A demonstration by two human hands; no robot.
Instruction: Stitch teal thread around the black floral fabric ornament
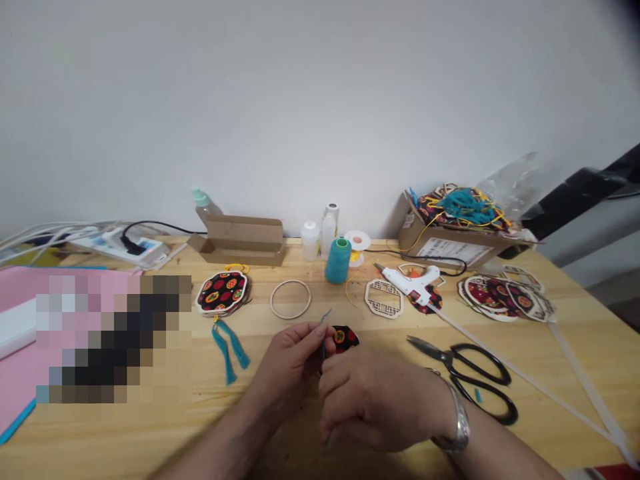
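Head view: left hand [296,348] pinches thread [325,316], right hand [373,398] curls, hold hidden; patterned fabric [346,339] beside both.

- Left forearm [225,430]: bare, rising from the bottom edge and slanting inward to the right.
- Left wrist [263,393]: roughly in line with the forearm.
- Left hand [293,347]: back of the hand partly upward, thumb [316,337] extended and pressed toward the bent index finger in a pinch.
- Right forearm [505,447]: bare, entering from the lower right and slanting up to the left.
- Right hand [373,393]: nearer the camera than the left, back upward, knuckles raised; its fingers [333,393] curl inward beneath the palm, and its thumb is hidden.
- Both hands: close together, right fingers just below the left fingertips; contact unclear.
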